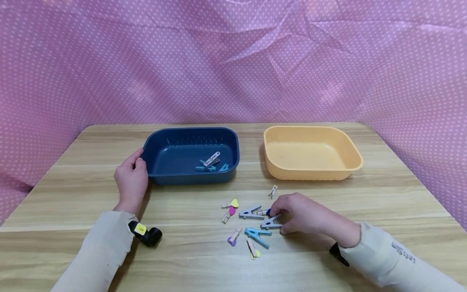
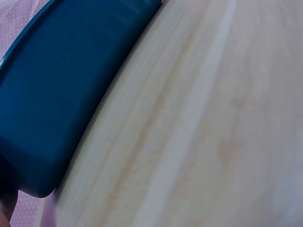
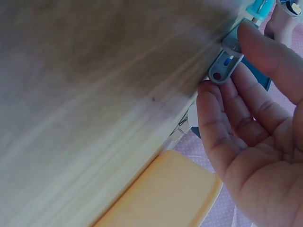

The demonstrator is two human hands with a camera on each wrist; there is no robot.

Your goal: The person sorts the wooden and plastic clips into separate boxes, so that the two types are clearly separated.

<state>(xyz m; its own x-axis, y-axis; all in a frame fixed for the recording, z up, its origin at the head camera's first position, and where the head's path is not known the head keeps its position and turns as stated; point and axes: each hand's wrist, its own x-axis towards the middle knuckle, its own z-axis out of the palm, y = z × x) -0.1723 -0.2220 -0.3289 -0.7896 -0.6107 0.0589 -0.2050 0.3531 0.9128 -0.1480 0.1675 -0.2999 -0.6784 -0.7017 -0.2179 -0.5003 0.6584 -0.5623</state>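
Note:
My left hand (image 1: 132, 180) grips the left rim of a dark blue basin (image 1: 193, 179); the basin's outer wall fills the upper left of the left wrist view. Inside lie several clips, among them a white snap hair clip (image 1: 212, 158) and light blue clothespins (image 1: 206, 168). My right hand (image 1: 302, 214) pinches a grey clothespin (image 3: 223, 66) between thumb and fingers, low over the table. Just left of it are another grey clothespin (image 1: 251, 212), a light blue clothespin (image 1: 258, 236) and a small wooden clip with a dark blue heart (image 1: 268, 212), partly hidden by the fingers.
A yellow basin (image 1: 303, 174) stands at the back right. Small wooden clips with yellow (image 1: 234, 203), pink (image 1: 232, 211) and purple hearts (image 1: 232, 241) lie mid-table. Another wooden clip (image 1: 251, 248) is nearer the front, and one (image 1: 273, 191) sits before the yellow basin.

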